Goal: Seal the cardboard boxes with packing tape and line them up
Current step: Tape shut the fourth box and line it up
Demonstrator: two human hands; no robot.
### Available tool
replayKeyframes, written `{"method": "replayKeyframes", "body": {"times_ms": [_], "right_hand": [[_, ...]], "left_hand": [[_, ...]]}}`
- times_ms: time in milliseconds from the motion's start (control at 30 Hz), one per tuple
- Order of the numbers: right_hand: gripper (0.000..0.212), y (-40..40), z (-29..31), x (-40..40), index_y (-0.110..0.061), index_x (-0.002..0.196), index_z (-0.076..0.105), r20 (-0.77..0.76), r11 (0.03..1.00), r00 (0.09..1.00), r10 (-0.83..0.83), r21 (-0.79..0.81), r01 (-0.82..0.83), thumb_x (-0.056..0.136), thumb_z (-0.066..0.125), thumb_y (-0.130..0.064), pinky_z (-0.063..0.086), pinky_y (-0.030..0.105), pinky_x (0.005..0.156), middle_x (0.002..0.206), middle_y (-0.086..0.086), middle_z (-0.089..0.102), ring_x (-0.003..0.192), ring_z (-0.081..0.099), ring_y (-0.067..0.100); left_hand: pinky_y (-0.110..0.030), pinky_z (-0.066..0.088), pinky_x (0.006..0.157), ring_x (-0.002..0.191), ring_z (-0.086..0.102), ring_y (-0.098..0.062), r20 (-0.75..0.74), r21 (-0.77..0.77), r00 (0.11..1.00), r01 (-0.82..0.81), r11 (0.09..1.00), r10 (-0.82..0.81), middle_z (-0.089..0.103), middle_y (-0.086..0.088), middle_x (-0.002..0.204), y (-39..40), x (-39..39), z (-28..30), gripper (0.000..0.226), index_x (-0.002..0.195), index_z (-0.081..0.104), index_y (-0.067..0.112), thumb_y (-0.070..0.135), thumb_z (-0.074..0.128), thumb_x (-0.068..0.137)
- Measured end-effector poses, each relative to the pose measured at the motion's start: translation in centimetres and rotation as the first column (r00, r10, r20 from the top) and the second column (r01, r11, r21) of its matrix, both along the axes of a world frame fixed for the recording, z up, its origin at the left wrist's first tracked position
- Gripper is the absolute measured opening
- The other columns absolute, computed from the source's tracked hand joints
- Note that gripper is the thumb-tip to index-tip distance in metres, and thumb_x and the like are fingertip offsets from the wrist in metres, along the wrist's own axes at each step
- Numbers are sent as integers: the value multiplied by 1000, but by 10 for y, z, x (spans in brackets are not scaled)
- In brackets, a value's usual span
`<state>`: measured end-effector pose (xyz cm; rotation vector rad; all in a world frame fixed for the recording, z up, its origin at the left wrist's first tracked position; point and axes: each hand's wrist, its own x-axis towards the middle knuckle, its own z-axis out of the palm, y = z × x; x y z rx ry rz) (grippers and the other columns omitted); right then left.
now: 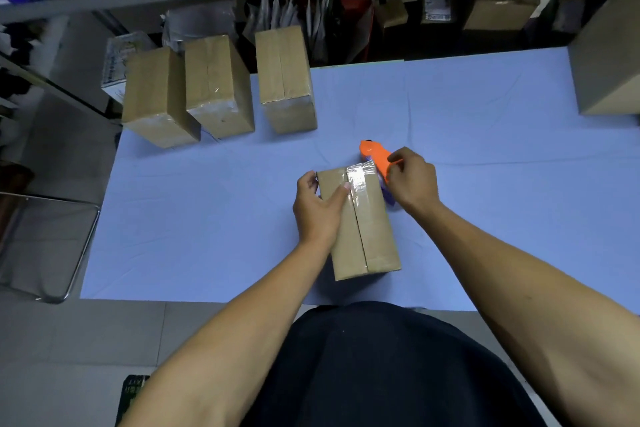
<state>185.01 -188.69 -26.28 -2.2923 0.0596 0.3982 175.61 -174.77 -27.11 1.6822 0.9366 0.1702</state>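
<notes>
A brown cardboard box point(370, 232) lies in the middle of the blue-covered table point(207, 218), its centre seam running away from me. Clear tape point(358, 178) shines across its far end. My left hand point(320, 208) rests on the box's left side, thumb laid over the tape and fingers wrapped round the far left corner. My right hand point(412, 180) grips an orange tape dispenser point(375, 154) at the box's far right corner. Three taped boxes point(214, 87) stand in a row at the table's far left.
A larger cardboard box point(606, 52) sits at the table's far right corner. Shelves with cartons and bags point(433, 7) line the back wall. A metal-framed stool point(45, 246) stands on the floor to the left of the table.
</notes>
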Motion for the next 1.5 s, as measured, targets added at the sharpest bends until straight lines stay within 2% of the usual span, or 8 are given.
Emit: {"method": "replayKeyframes", "body": {"times_ms": [67, 233, 400, 567, 700, 1067, 1233, 1500], "right_hand": [[21, 4, 7, -5, -9, 89, 69, -11, 995, 1000, -9, 99, 10, 92, 48, -16, 45, 34, 69, 83, 7, 69, 84, 62, 28], [23, 16, 15, -15, -13, 83, 75, -37, 986, 998, -42, 161, 48, 91, 56, -24, 49, 34, 69, 77, 7, 70, 68, 55, 14], [19, 29, 34, -8, -25, 90, 77, 53, 970, 992, -112, 222, 98, 87, 64, -38, 53, 28, 81, 84, -16, 72, 82, 64, 0], [10, 45, 58, 9, -26, 89, 72, 153, 914, 970, -189, 388, 117, 81, 68, -30, 55, 33, 85, 84, -17, 72, 84, 66, -2], [13, 43, 54, 6, -26, 88, 66, 147, 894, 969, -200, 432, 119, 81, 72, -16, 57, 33, 85, 83, -14, 73, 83, 68, -3], [8, 42, 49, -15, -20, 87, 68, 117, 906, 979, -167, 409, 106, 90, 67, -28, 56, 44, 80, 79, -6, 73, 79, 69, 14], [14, 40, 47, -20, -20, 79, 68, 129, 931, 976, -176, 344, 122, 90, 66, -29, 54, 37, 80, 78, -9, 72, 80, 67, 8], [18, 45, 46, -26, -20, 74, 59, 143, 971, 971, -192, 174, 167, 89, 63, -30, 50, 33, 73, 77, -11, 69, 77, 64, 15]], "left_hand": [[-14, 45, 87, 112, 59, -4, 6, -43, 995, -97, 994, 97, 62, 8, 121, 0, 3, -1, 55, 126, 58, 14, 29, 83, 78], [-40, 58, 87, 84, 70, -13, 25, -106, 981, -187, 977, 190, 75, 3, 90, 4, 12, -3, 17, 91, 71, 12, 24, 78, 81], [-12, 53, 80, 94, 71, -3, 113, -154, 935, -317, 936, 336, 75, 6, 98, 10, 29, 21, 17, 98, 71, 21, 21, 78, 83], [-24, 54, 92, 100, 71, -10, 340, -185, 886, -267, 946, 316, 75, -5, 108, 22, 59, 62, 22, 106, 68, 17, 9, 73, 86], [-13, 51, 86, 100, 70, -5, 382, -193, 886, -202, 960, 263, 73, -8, 110, 24, 59, 65, 28, 109, 66, 10, -4, 69, 84], [-20, 56, 86, 93, 73, -8, 367, -128, 880, -274, 953, 302, 76, -7, 100, 18, 24, 39, 8, 90, 74, 16, 9, 76, 85], [-19, 52, 74, 73, 66, 0, 319, 36, 911, -287, 957, 261, 73, 11, 77, 23, 22, 34, 8, 78, 72, 18, 18, 74, 86], [-20, 50, 70, 69, 62, 3, 239, 136, 941, -278, 951, 241, 68, 10, 75, 22, 21, 28, 13, 75, 64, 14, 14, 69, 88]]}}
